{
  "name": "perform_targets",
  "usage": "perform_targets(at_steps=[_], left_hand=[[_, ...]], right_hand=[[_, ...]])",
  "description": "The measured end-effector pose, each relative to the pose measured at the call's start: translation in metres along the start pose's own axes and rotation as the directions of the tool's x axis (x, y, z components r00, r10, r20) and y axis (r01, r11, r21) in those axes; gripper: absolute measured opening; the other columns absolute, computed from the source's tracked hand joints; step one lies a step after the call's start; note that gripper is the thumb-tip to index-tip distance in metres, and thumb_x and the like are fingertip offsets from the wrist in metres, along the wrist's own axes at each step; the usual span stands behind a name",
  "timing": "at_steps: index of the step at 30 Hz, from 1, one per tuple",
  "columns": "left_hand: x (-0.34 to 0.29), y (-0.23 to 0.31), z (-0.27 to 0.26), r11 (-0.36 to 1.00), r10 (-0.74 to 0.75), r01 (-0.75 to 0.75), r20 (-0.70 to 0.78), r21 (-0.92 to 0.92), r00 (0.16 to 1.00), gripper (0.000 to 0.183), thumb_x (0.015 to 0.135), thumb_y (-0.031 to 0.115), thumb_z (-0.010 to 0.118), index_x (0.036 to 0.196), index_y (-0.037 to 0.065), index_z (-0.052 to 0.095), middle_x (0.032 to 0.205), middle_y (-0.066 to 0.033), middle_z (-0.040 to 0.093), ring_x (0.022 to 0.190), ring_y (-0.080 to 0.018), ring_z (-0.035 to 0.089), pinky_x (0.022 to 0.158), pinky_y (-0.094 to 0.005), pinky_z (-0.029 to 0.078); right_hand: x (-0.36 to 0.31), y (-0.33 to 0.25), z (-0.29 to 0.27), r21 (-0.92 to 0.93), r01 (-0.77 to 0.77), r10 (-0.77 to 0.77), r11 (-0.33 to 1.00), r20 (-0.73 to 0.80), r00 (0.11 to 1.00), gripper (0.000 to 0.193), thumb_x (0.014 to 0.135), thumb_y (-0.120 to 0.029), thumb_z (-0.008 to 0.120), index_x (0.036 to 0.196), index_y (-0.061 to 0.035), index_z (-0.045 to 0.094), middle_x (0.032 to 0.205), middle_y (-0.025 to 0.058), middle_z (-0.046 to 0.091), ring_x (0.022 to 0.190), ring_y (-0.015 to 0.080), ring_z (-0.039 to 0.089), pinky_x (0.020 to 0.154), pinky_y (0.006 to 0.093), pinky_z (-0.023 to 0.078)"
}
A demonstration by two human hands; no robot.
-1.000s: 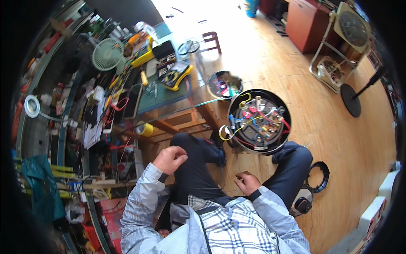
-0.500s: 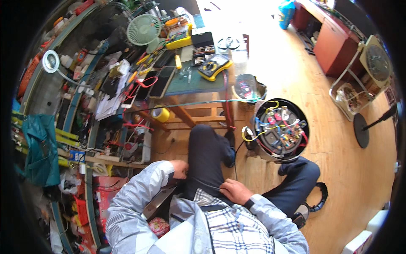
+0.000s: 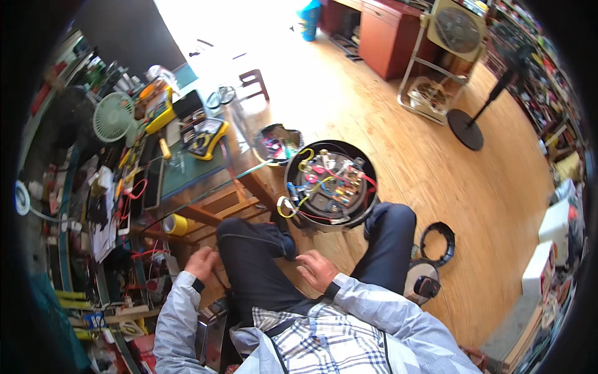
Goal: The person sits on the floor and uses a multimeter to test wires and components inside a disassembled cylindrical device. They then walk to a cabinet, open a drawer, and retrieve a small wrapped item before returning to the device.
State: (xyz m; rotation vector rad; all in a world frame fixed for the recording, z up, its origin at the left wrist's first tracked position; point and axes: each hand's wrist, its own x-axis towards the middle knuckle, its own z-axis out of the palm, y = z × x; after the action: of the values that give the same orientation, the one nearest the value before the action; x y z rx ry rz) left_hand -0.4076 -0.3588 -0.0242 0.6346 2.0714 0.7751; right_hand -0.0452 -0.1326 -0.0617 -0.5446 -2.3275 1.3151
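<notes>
I sit with dark-trousered legs spread around a round black appliance [image 3: 330,185] lying open on the wooden floor, its coloured wires and terminals showing. My right hand [image 3: 316,270] rests low between my thighs, fingers loosely apart and holding nothing, a short way behind the appliance. My left hand [image 3: 202,263] hangs beside my left thigh, near the foot of a cluttered workbench [image 3: 187,174], fingers curled; nothing is visible in it.
The workbench holds a yellow multimeter [image 3: 207,137], a small green fan [image 3: 113,116], tools and red wires. A yellow tape roll [image 3: 174,224] sits under it. A bowl of parts [image 3: 278,143], a black ring [image 3: 438,244], a round lid [image 3: 422,280], a standing fan base [image 3: 466,128].
My left hand has dropped from my knee to beside my thigh. My right hand moved slightly toward the appliance. The view shifted as my head turned.
</notes>
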Motion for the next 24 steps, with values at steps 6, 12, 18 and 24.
perform_targets(at_steps=[6,12,18,24], left_hand=[[0.101,-0.033,-0.035,0.992,0.117,-0.128,-0.309,-0.015,0.944,0.028,0.106,0.030,0.062,0.094,0.004,0.063,0.067,-0.0084,0.066,0.049,-0.0170,0.061,0.045,-0.0325,0.049],[0.182,-0.091,-0.037,0.938,0.074,0.042,-0.319,0.343,0.945,0.032,0.101,0.029,0.065,0.095,-0.002,0.068,0.087,-0.0234,0.072,0.077,-0.0349,0.073,0.070,-0.0474,0.058],[0.210,-0.137,-0.006,0.784,0.060,0.105,-0.244,0.611,0.968,0.029,0.098,0.026,0.067,0.110,0.002,0.076,0.109,-0.0250,0.075,0.103,-0.0402,0.073,0.093,-0.0479,0.057],[0.223,-0.180,0.003,0.729,-0.012,0.072,-0.093,0.681,0.996,0.040,0.103,0.034,0.057,0.130,0.009,0.071,0.129,-0.0189,0.073,0.122,-0.0320,0.067,0.104,-0.0417,0.052]], right_hand=[[-0.040,0.033,0.008,-0.107,-0.158,0.175,0.982,0.172,0.969,0.031,0.099,-0.027,0.065,0.124,-0.0091,0.066,0.113,0.0219,0.064,0.106,0.0441,0.065,0.090,0.0527,0.055],[-0.049,0.028,0.001,-0.286,-0.268,0.366,0.920,0.382,0.848,0.029,0.096,-0.028,0.069,0.117,-0.0083,0.066,0.116,0.0242,0.065,0.108,0.0457,0.067,0.092,0.0544,0.055],[-0.042,0.044,0.008,-0.277,-0.326,0.426,0.904,0.509,0.748,0.030,0.095,-0.029,0.069,0.115,-0.0065,0.069,0.112,0.0246,0.069,0.110,0.0445,0.068,0.093,0.0543,0.055],[-0.045,0.075,0.030,-0.355,-0.381,0.508,0.853,0.730,0.458,0.037,0.098,-0.034,0.066,0.126,-0.0105,0.068,0.115,0.0244,0.068,0.110,0.0445,0.068,0.094,0.0544,0.055]])
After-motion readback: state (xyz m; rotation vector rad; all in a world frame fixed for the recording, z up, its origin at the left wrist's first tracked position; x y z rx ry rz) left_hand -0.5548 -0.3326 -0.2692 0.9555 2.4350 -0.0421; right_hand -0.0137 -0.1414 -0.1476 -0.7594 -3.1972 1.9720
